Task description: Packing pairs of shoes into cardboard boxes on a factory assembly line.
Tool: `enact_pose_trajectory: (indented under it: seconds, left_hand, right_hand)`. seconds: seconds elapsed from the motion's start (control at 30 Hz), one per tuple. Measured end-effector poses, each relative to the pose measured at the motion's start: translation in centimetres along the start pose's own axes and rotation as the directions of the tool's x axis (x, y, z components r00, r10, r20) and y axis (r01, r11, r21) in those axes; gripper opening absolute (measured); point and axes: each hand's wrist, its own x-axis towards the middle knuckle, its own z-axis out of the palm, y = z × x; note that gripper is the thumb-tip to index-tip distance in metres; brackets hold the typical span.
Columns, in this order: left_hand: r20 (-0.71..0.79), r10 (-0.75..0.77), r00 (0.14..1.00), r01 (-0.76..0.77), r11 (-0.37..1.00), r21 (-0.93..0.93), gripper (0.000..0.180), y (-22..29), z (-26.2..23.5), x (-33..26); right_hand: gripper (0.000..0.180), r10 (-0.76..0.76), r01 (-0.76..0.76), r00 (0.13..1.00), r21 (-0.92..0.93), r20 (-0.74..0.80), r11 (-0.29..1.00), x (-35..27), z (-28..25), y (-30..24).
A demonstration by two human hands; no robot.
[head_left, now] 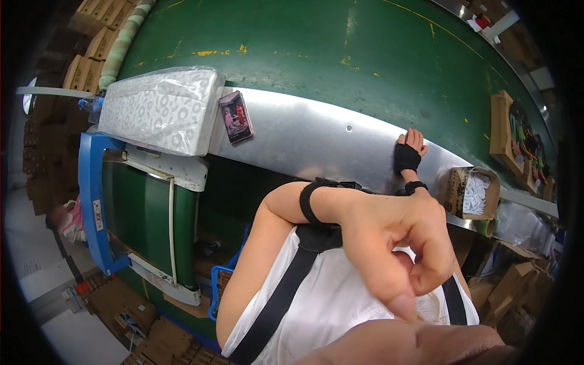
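Close in front of the camera is my left hand [395, 237], bare, with a black band [309, 204] round the forearm. Its fingers curl in toward the thumb; whatever may be between the tips is hidden. Farther off, my right hand [409, 152] wears a black fingerless glove and rests, fingers extended, at the edge where the metal ledge [304, 121] meets the green belt [304, 42]. Right of it, an open cardboard box [455, 187] holds white paper slips [477, 196]. A phone [236, 117] with a lit screen lies on the ledge's left part.
A white patterned block in clear plastic [161, 109] sits left of the phone. Below it stands a blue-framed machine [91, 207] with a green belt. Another carton [502, 128] with dark items is at far right. A person in pink [74, 220] is at the left.
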Motion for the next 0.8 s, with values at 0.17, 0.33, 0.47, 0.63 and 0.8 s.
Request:
enact_pose_trajectory:
  seconds: [0.17, 0.33, 0.47, 0.63, 0.8]
  left_hand:
    - [-0.136, -0.137, 0.981, 0.125, 0.988, -0.096, 0.033, 0.2, -0.3, 1.2]
    - [-0.321, -0.364, 0.874, 0.395, 0.918, 0.035, 0.036, 3.1, 1.3, 4.3]
    - [-0.272, -0.38, 0.884, 0.41, 0.91, 0.061, 0.034, 2.9, 1.5, 5.2]
    - [-0.117, -0.397, 0.91, 0.411, 0.901, 0.136, 0.031, 0.9, 1.0, 5.8]
    - [-0.002, -0.416, 0.91, 0.408, 0.891, 0.198, 0.035, -1.8, 0.2, 5.7]
  right_hand:
    - [0.034, -0.024, 0.023, 0.999, 0.026, 0.034, 0.999, 0.1, -1.1, 0.0]
    - [0.034, 0.079, -0.07, 0.981, -0.057, 0.177, 0.996, 0.2, -4.3, -2.8]
    - [0.034, 0.012, -0.011, 0.995, -0.003, 0.098, 1.0, -0.1, -3.3, -1.8]
    - [0.034, -0.014, 0.015, 1.0, 0.024, -0.021, 1.0, -0.1, -1.1, -0.6]
    - [0.035, -0.001, 0.0, 0.999, 0.026, 0.041, 1.0, -0.1, -0.2, 0.1]
